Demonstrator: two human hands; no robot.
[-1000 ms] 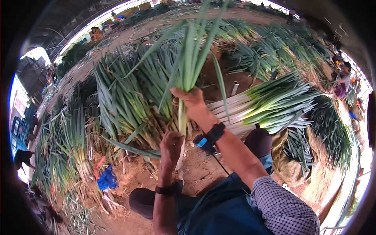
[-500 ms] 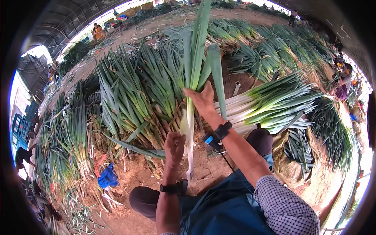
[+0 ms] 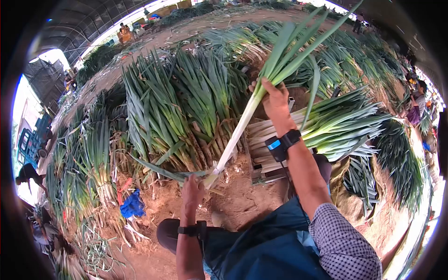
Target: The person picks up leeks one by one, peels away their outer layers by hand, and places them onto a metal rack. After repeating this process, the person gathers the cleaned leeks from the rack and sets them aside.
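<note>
A long green onion (image 3: 240, 128) lies slanted across the middle, green leaves up to the right and root end low on the left. My right hand (image 3: 277, 101) is closed around it where the white stem turns green. Near the root end, my left hand (image 3: 192, 190) is closed at a pale peeled outer layer (image 3: 211, 180); its fingertips are partly hidden. A loose green leaf (image 3: 161, 171) lies just behind the left hand. To the right is a pile of cleaned green onions (image 3: 322, 123) with white stems.
Upright bundles of unpeeled green onions (image 3: 156, 109) stand ahead and left. A metal frame (image 3: 268, 177) edges the cleaned pile. A blue plastic scrap (image 3: 133, 204) lies on the soil at left. Another person (image 3: 417, 102) is at far right, and a blue vehicle (image 3: 33, 137) at far left.
The green onion has tilted from upright to slanting right. My right hand has moved up and right with it; my left hand has moved down toward the root end, with the pale layer.
</note>
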